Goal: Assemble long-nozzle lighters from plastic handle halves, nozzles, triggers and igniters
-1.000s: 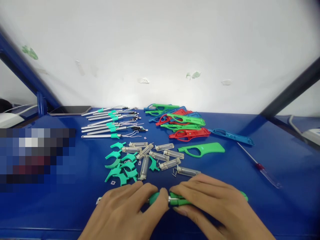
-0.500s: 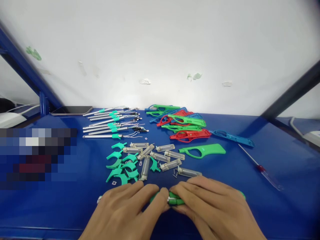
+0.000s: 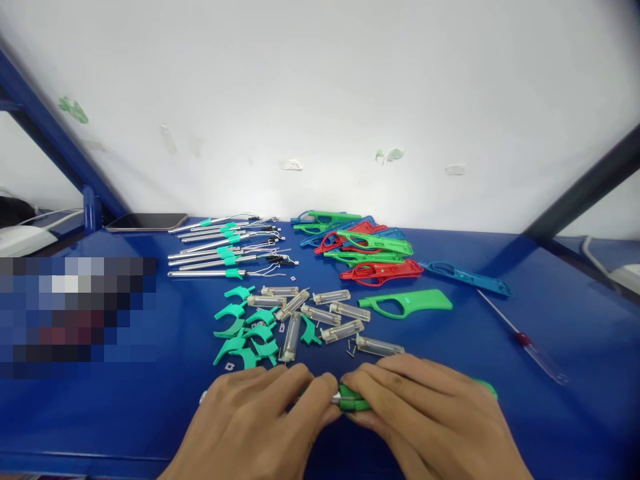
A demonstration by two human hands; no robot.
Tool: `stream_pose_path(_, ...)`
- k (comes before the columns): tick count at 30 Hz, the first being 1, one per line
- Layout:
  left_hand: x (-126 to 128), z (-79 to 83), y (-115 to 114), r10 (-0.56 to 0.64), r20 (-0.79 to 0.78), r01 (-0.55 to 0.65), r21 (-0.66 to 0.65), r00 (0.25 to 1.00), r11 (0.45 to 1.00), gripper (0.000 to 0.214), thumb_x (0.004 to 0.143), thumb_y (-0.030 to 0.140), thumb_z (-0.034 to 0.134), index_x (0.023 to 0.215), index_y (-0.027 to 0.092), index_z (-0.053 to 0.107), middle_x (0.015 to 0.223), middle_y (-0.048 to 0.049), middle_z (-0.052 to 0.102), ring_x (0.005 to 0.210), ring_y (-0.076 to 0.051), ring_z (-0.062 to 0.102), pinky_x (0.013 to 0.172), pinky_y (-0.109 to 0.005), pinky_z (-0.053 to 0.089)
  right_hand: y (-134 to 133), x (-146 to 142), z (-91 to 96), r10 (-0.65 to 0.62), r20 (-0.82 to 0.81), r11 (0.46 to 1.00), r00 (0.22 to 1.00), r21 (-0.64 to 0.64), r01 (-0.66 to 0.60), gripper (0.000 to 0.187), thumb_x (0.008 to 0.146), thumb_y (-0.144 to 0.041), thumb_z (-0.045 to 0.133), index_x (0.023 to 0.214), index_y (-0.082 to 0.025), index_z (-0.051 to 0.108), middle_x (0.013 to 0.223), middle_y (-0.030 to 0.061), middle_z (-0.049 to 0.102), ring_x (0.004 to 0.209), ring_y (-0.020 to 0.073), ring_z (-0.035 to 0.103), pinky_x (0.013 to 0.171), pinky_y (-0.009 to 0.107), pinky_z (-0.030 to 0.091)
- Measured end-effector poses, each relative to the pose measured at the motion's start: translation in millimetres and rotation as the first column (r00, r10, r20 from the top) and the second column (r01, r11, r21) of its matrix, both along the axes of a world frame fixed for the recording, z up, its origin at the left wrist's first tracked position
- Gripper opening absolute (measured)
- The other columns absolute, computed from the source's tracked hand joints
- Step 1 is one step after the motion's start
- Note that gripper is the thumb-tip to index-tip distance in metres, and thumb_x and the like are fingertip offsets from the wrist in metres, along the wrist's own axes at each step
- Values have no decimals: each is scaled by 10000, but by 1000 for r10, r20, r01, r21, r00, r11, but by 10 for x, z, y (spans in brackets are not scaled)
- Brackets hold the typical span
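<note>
At the front edge my right hand (image 3: 425,400) is closed around a green lighter casing (image 3: 354,398); its rounded end shows past the knuckles. My left hand (image 3: 265,413) pinches a metal lighter tube (image 3: 337,398), which meets the casing between my fingertips. The tube's silver tip (image 3: 203,397) pokes out left of that hand. Most of both pieces is hidden by my fingers. Just beyond my hands lie several clear fuel tanks (image 3: 343,331), teal triggers (image 3: 260,332) and small screws (image 3: 351,348). A green casing half (image 3: 425,301) rests behind my right hand.
Metal tubes with wires (image 3: 215,257) lie in a row at the back left, near a phone (image 3: 147,221). Red, green and blue casing halves (image 3: 383,270) are piled at the back. A screwdriver (image 3: 523,339) lies right. A white wall (image 3: 320,100) stands behind.
The green casing has slid slightly right, so its end shows more past my right hand. Less green shows at my left fingers, and more metal tube shows between the hands.
</note>
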State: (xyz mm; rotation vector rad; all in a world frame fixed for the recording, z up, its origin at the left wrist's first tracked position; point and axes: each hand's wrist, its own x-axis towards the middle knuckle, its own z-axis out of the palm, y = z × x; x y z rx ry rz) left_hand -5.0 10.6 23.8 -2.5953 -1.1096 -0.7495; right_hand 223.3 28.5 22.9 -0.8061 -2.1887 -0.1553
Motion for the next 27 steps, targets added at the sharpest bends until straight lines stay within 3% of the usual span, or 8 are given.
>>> stream_pose_path(7,-51,-9,-28,-15,38,17,-47,999,999,345,1173,249,394,1012,228,699,811,21,743,686,-127,758,722,-217,647,-11,-16,5,19,13,998,1000,-56,-18,417,1162,-313,486,922,-187,803,746,-17,833,652,137,804,734,214,673)
stream_pose_path(15,-49,-9,-11,-11,56,11,8,998,1000,383,1182,260,358,1000,243,695,793,42,758,639,-125,758,648,-213,641,18,-70,-36,11,-17,1000,1000,-8,-11,390,1165,-328,497,928,-196,776,789,-51,852,638,120,794,703,224,654)
stream_pose_path(18,-87,-37,-36,-6,13,6,-5,1000,1000,343,1181,258,351,1130,247,690,828,50,779,657,-151,775,642,-268,665,19,-58,-55,8,-23,1000,1000,12,-8,358,1157,-294,518,934,-188,777,797,-46,853,651,126,801,687,238,654)
stream_pose_path(22,-95,-39,-32,-12,-42,11,-8,999,1000,358,1190,283,321,1376,233,622,1024,22,825,775,-165,817,649,-295,674,28,-17,-96,18,7,999,1000,48,-18,254,1128,-241,567,1011,-172,782,874,-41,863,703,133,817,676,250,652)
stream_pose_path(27,-27,3,20,-9,58,4,87,998,996,464,1184,205,236,1080,234,687,940,40,831,688,-148,803,546,-278,622,31,-18,-106,-4,35,1000,999,25,3,271,1154,-283,525,1084,-226,780,972,-82,876,766,127,829,710,267,629)
